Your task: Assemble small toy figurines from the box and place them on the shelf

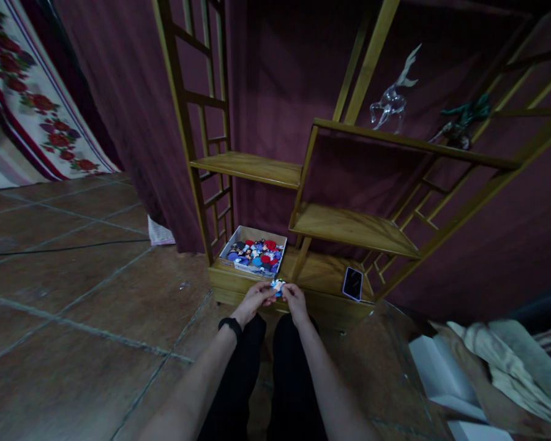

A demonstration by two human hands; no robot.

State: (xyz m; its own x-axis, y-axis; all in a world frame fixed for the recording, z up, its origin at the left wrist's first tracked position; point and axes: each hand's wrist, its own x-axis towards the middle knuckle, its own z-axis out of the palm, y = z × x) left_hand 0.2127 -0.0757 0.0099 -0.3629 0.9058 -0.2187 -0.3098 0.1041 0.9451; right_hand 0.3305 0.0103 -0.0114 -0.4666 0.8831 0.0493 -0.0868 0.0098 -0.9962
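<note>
small blue-and-white figure point(278, 286) in the pinch of left hand point(257, 297) and right hand point(296, 302), near cardboard box point(256, 233)

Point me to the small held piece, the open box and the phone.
Small held piece point(278, 286): head view, on its middle.
Open box point(258, 233): head view, on its back wall.
Phone point(352, 284): head view, on its dark screen.

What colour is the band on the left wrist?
The band is black; the head view shows it best.
</note>
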